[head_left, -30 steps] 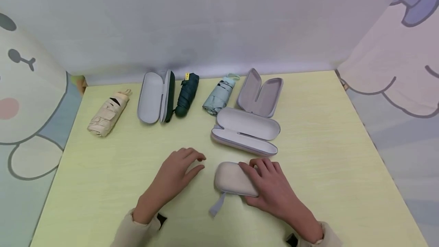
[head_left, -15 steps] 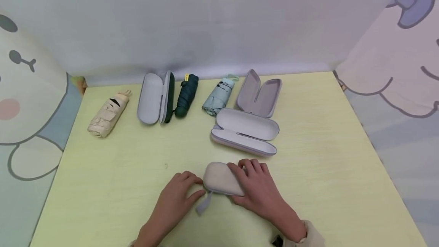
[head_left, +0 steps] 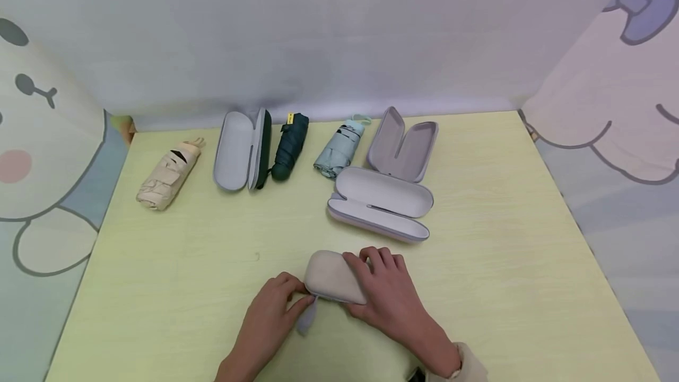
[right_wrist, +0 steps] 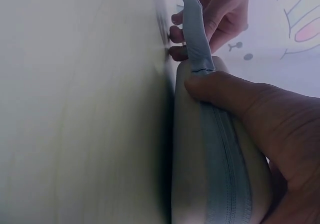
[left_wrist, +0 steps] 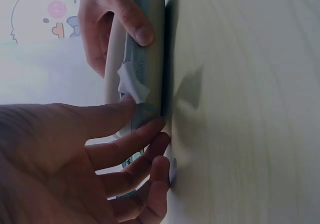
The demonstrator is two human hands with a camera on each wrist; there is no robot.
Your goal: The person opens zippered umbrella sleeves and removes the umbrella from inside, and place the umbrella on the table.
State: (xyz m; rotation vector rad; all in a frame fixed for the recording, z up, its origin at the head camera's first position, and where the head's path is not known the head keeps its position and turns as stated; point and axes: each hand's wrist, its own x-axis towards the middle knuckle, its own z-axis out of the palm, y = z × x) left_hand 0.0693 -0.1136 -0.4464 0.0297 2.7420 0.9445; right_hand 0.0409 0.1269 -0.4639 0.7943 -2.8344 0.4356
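Note:
A beige zippered case (head_left: pixel 330 276) lies near the front middle of the table. My right hand (head_left: pixel 391 299) grips its right end, fingers over the far side and thumb on the near side. At the left end, my left hand (head_left: pixel 267 318) pinches the case's corner with thumb and index finger, beside a grey fabric tab (head_left: pixel 307 317). The left wrist view has the left thumb right at that tab (left_wrist: pixel 131 81) and curled fingers against the case's end. Along the case's side runs a grey-blue zipper band (right_wrist: pixel 222 154); it looks closed.
Behind my hands lie an open mauve case with white lining (head_left: pixel 384 190) and an open grey-mauve case (head_left: pixel 403 149). Farther left are a light blue folded umbrella (head_left: pixel 339 149), a dark green folded umbrella (head_left: pixel 289 146), an open dark green case (head_left: pixel 233 152) and a beige folded umbrella (head_left: pixel 168 175).
My right hand has slid the case leftward across the table. My left hand has come down from its earlier spot apart from the case and now touches its left end.

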